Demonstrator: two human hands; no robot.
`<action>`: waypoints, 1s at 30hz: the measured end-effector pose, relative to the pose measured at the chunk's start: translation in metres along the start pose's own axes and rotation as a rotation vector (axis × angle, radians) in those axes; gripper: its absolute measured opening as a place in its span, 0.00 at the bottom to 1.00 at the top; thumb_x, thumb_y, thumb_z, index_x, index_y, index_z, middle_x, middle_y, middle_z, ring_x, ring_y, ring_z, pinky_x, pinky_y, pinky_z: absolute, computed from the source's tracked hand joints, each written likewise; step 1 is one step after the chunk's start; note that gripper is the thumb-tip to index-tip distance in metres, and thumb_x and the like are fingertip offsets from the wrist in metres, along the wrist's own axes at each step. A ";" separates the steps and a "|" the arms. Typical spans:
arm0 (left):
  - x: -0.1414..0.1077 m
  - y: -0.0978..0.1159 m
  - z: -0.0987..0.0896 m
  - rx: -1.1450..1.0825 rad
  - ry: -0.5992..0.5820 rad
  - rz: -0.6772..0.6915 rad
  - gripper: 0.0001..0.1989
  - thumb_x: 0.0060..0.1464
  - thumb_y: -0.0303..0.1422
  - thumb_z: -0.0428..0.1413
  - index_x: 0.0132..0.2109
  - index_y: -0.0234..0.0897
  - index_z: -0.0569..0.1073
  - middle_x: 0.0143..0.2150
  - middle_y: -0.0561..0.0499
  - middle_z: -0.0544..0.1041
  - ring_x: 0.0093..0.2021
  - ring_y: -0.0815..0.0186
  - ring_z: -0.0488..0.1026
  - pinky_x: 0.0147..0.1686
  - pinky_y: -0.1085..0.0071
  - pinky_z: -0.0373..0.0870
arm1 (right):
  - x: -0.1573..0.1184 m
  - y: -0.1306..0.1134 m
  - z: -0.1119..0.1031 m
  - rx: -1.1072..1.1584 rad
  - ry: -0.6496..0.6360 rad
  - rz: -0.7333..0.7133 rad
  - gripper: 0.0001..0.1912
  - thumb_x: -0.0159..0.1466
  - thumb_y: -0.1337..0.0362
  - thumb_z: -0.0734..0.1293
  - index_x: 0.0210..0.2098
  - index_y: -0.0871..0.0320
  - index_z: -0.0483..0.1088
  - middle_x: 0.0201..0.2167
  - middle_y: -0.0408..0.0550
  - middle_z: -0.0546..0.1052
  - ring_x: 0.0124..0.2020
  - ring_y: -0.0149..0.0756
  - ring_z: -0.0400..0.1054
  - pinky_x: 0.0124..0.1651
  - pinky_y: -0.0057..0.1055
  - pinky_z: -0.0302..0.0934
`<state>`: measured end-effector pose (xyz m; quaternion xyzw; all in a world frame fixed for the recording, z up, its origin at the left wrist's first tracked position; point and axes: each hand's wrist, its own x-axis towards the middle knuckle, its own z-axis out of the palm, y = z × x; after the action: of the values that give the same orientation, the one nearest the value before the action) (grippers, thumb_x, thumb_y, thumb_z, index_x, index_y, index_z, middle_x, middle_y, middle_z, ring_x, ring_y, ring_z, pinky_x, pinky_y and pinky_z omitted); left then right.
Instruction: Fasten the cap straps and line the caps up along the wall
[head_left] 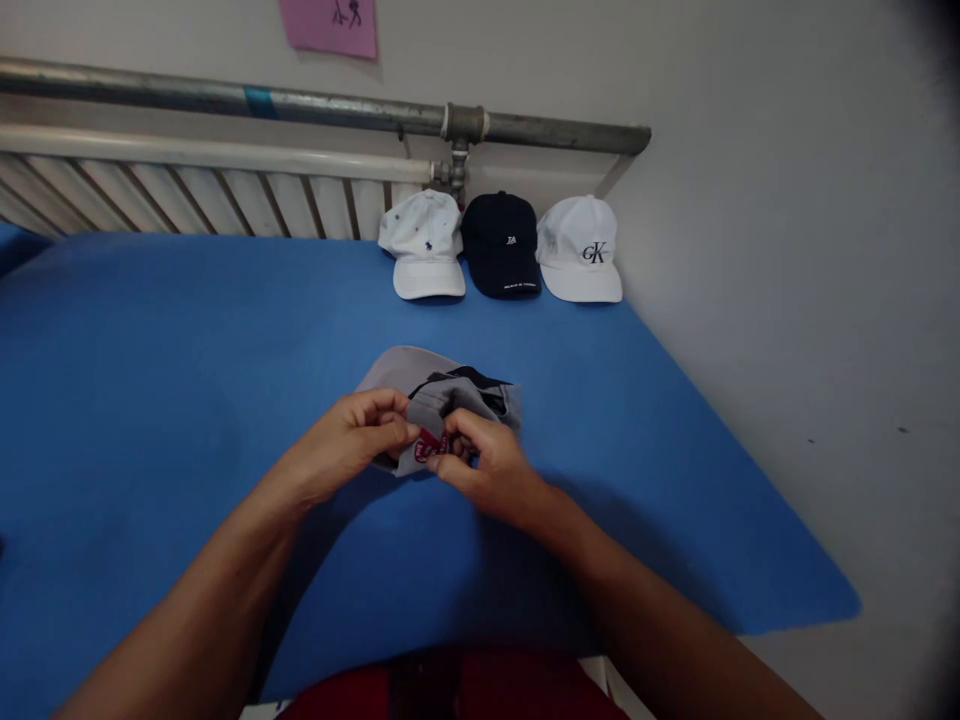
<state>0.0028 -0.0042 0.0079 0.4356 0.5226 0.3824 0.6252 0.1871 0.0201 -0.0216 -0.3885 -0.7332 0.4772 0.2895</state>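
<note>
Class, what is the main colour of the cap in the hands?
The cap is mostly grey, shown best in the head view.

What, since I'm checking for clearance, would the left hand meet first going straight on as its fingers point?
The left hand touches the grey cap, so the cap's fabric comes first; just beyond, probably the right hand, though depth is unclear.

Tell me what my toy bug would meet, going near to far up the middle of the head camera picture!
Red cloth at the bottom → grey cap, held by the left hand and right hand → black cap → metal pipe on the wall side.
</note>
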 end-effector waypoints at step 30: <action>0.000 -0.001 -0.001 0.021 -0.131 0.016 0.09 0.45 0.28 0.63 0.36 0.34 0.75 0.31 0.53 0.77 0.31 0.71 0.72 0.34 0.73 0.67 | -0.001 0.004 -0.001 0.024 -0.037 -0.067 0.09 0.60 0.63 0.65 0.26 0.57 0.62 0.24 0.40 0.66 0.24 0.28 0.58 0.26 0.28 0.53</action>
<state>0.0022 -0.0041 0.0068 0.4704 0.4809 0.3528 0.6504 0.1896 0.0206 -0.0246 -0.3513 -0.7454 0.4831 0.2961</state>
